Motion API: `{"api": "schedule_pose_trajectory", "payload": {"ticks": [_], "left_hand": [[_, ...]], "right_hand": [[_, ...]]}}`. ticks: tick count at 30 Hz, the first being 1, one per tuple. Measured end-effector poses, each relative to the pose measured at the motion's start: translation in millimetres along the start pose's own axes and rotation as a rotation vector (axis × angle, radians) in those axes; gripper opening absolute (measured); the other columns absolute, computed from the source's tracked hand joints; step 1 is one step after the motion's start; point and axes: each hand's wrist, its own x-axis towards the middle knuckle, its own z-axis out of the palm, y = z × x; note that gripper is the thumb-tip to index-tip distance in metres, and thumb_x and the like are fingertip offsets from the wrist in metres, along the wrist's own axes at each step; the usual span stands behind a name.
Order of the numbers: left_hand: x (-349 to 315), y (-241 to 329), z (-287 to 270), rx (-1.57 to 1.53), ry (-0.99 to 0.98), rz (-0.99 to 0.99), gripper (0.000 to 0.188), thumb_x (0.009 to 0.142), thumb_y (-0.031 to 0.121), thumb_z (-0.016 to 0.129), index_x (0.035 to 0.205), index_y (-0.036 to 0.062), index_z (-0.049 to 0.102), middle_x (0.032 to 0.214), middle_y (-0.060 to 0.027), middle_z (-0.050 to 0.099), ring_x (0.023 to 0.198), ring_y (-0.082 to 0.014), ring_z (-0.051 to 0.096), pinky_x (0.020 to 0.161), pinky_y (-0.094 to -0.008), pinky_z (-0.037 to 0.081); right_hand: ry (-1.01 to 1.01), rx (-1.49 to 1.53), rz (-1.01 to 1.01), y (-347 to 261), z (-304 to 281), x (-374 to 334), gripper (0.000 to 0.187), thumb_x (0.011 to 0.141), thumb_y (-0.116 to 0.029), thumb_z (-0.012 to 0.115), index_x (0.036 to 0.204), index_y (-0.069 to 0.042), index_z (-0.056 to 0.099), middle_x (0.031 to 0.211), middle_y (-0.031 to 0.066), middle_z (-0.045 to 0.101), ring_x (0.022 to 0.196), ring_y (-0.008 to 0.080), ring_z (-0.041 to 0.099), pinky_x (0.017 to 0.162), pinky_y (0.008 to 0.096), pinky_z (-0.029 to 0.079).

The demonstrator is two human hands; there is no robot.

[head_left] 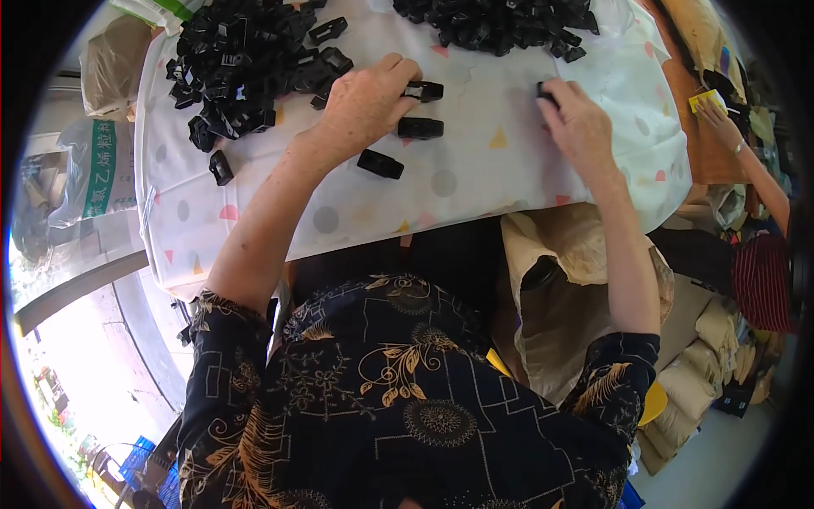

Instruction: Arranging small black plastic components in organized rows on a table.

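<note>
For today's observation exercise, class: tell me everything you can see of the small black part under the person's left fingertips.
The black part is a small, blocky rectangular piece, plastic by its dull sheen, with a paler patch at one end. It lies flat on the white cloth with coloured shapes, its long side running left to right. The left hand rests its fingertips on its left end. Two similar black pieces lie apart just below it. Finer detail is too small to tell.
</note>
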Motion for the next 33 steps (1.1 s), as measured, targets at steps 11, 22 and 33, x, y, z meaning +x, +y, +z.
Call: {"api": "schedule_pose_trajectory", "payload": {"ticks": [11, 22, 33], "left_hand": [[-9.0, -2.5, 2.3, -0.132, 0.021, -0.046, 0.028, 0.083, 0.021, 0.069, 0.108, 0.0091, 0.061, 0.103, -0.0084, 0.059, 0.095, -0.0310, 0.064, 0.083, -0.0432, 0.051], [-7.9, 7.9, 6.7, -0.217, 0.020, -0.102, 0.028, 0.081, 0.021, 0.071, 0.106, 0.0102, 0.064, 0.102, -0.0074, 0.059, 0.095, -0.0306, 0.065, 0.081, -0.0426, 0.052], [-6.7, 12.3, 5.3, -0.299, 0.053, -0.059, 0.028, 0.078, 0.017, 0.072, 0.103, 0.0076, 0.063, 0.100, -0.0093, 0.060, 0.091, -0.0322, 0.065, 0.078, -0.0419, 0.053]], "right_hand": [[-0.230, -0.085, -0.319, -20.2, -10.0, 14.0, 0.036, 0.085, -0.001, 0.064, 0.120, -0.007, 0.061, 0.109, 0.0118, 0.062, 0.094, 0.0318, 0.062, 0.079, 0.0379, 0.052], [0.036, 0.255, -0.438, -90.1, 20.5, 39.9, 0.030, 0.077, 0.000, 0.075, 0.105, -0.003, 0.066, 0.093, 0.0095, 0.064, 0.080, 0.0258, 0.062, 0.070, 0.0338, 0.053], [0.089, 0.086, -0.603, -80.9, 35.7, 36.5, 0.033, 0.068, -0.001, 0.077, 0.100, -0.003, 0.069, 0.098, 0.0082, 0.065, 0.087, 0.0263, 0.063, 0.074, 0.0348, 0.051]]}}
